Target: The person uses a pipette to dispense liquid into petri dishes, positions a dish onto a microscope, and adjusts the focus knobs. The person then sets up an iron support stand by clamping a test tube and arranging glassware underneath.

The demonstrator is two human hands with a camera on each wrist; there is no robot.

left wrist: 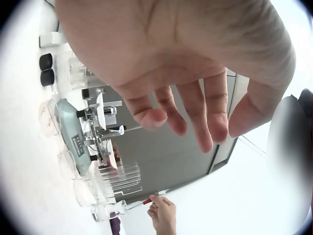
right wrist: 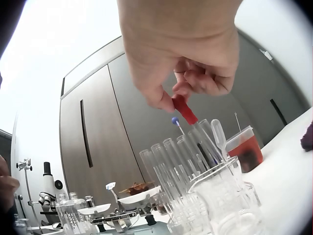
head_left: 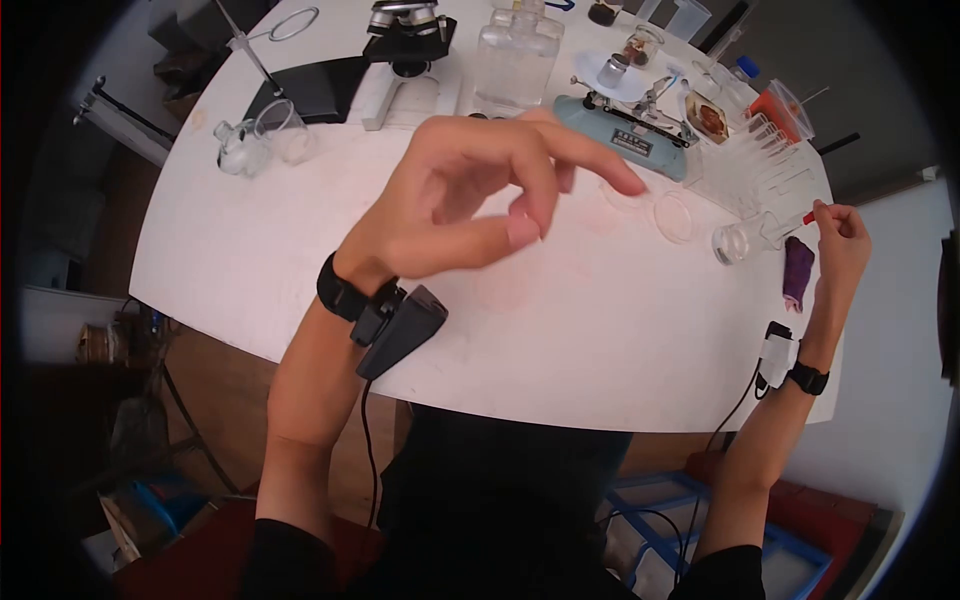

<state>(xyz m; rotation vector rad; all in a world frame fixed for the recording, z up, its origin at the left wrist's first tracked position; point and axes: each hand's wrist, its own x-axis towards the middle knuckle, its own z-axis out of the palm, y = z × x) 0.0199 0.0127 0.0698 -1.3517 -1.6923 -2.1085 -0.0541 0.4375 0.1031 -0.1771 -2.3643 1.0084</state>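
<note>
My right hand (head_left: 843,240) pinches the red rubber bulb (right wrist: 186,108) of a glass dropper between thumb and fingers. The dropper's clear tube (right wrist: 208,139) slants down to a small glass beaker (head_left: 733,245) near the table's right side. In the right wrist view the beaker's rim overlaps the tube's lower end. My left hand (head_left: 470,190) hangs in the air over the middle of the table, fingers loosely bent and nothing in them. Beneath its index finger lie clear round glass dishes (head_left: 673,217).
Behind the beaker stands a rack of test tubes (head_left: 765,165). A teal balance (head_left: 630,135), a large glass bottle (head_left: 517,60) and a microscope (head_left: 410,60) line the back. Purple cloth (head_left: 797,272) lies by my right wrist. Glassware (head_left: 242,150) and a ring stand (head_left: 250,55) are at left.
</note>
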